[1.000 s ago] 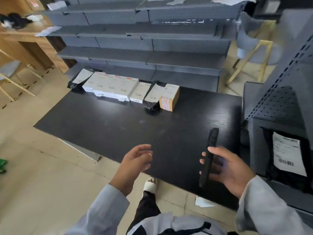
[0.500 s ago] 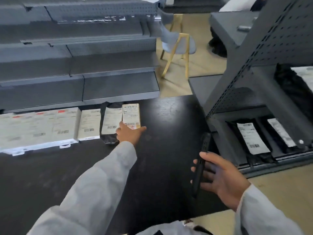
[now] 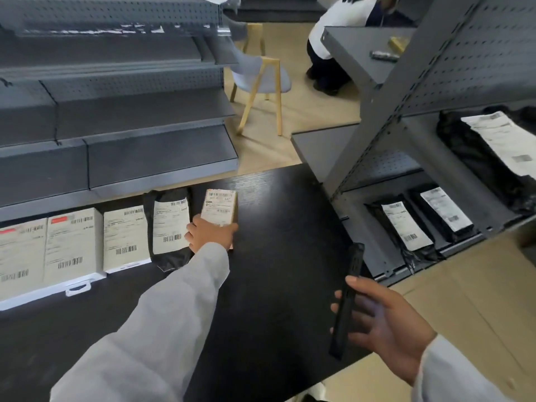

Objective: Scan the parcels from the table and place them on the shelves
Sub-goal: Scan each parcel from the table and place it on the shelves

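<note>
Black plastic filled the right hand (image 3: 385, 326), whose fingers and thumb curled round a slim scanner (image 3: 346, 303) held edge-up over the near corner of the dark table (image 3: 275, 271). Ahead and to its left, the left hand (image 3: 210, 235) gripped the near end of a small brown parcel (image 3: 219, 206), which lay on the table's far side. Just left of that hand lay a black bag parcel (image 3: 169, 224), then a row of white boxes (image 3: 72, 242). Beyond the right hand, the low grey shelf (image 3: 362, 227) held two black labelled bags (image 3: 406, 224); the shelf above held another black bag (image 3: 490, 146). Farthest off, left of the left hand, the grey shelving (image 3: 150, 152) stood bare.
</note>
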